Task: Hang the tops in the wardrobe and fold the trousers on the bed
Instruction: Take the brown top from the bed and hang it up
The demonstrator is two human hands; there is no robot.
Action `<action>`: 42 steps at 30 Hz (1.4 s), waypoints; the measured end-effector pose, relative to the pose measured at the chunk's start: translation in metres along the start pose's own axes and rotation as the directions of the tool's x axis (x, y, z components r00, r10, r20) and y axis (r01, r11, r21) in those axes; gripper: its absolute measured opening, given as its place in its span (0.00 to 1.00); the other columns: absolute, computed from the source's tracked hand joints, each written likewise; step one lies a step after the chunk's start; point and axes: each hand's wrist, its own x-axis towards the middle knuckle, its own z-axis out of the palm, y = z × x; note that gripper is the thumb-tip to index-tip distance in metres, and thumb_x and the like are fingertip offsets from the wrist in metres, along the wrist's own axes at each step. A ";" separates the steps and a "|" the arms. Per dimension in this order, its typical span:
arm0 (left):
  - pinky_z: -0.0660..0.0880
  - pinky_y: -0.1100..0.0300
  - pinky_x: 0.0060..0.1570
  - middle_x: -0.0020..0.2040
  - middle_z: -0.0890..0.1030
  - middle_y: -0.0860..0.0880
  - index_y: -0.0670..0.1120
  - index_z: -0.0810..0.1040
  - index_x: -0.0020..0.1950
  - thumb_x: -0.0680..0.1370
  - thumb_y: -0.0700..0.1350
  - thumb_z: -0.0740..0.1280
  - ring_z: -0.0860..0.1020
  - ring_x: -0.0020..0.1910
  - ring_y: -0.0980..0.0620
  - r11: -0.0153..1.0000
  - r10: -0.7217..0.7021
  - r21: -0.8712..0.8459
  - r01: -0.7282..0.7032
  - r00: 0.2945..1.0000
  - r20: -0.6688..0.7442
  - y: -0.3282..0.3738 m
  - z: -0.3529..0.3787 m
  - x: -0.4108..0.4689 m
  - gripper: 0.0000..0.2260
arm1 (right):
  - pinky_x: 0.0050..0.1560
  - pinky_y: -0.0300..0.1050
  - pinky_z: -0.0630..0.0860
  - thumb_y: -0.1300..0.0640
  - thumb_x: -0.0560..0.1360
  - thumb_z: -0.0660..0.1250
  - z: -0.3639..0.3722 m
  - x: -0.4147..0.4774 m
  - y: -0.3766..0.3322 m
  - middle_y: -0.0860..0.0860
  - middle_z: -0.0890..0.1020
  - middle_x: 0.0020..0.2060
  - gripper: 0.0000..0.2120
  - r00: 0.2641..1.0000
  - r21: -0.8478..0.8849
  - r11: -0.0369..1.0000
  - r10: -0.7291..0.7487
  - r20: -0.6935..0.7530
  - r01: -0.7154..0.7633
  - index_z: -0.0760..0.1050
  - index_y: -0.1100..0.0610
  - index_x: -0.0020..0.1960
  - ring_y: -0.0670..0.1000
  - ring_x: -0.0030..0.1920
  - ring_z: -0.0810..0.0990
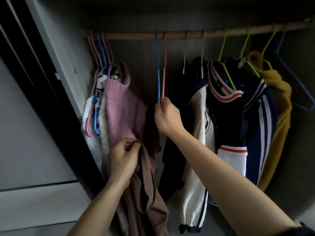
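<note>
While my right hand (pixel 167 118) grips the pink hanger (pixel 164 74) plumb below the rail (pixel 136 35), my left hand (pixel 123 159) pinches the brown top (pixel 148 184), lower-left.

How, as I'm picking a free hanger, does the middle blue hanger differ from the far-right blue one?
The middle blue hanger hangs edge-on, a thin line; the far-right blue hanger is turned, showing its triangle. The right hand grips the middle one's lower end; nothing touches the far-right one. Both hang bare on the rod.
</note>
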 end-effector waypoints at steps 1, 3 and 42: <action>0.73 0.67 0.37 0.34 0.83 0.55 0.49 0.82 0.41 0.76 0.38 0.69 0.78 0.33 0.60 1.000 0.012 -0.004 -0.012 1.000 0.013 0.000 -0.001 0.001 0.07 | 0.53 0.50 0.72 0.58 0.83 0.57 -0.001 0.000 0.001 0.63 0.79 0.52 0.09 0.997 0.014 1.000 -0.023 -0.071 0.024 0.71 0.63 0.54 0.63 0.53 0.77; 0.73 0.70 0.39 0.35 0.83 0.55 0.47 0.82 0.42 0.76 0.37 0.69 0.79 0.35 0.61 0.999 0.033 -0.014 -0.032 0.999 0.033 0.001 0.001 0.003 0.07 | 0.54 0.47 0.69 0.58 0.84 0.55 -0.008 0.000 0.001 0.61 0.77 0.51 0.12 0.986 0.030 0.997 -0.064 -0.156 0.070 0.74 0.64 0.57 0.58 0.52 0.75; 0.71 0.58 0.42 0.41 0.79 0.46 0.43 0.81 0.50 0.82 0.42 0.63 0.75 0.41 0.53 0.974 -0.117 0.221 -0.048 0.729 0.674 0.028 0.168 -0.122 0.07 | 0.31 0.44 0.78 0.47 0.75 0.72 -0.207 -0.207 0.186 0.52 0.79 0.35 0.24 0.976 0.548 0.832 0.183 -0.121 -0.088 0.71 0.49 0.68 0.55 0.32 0.80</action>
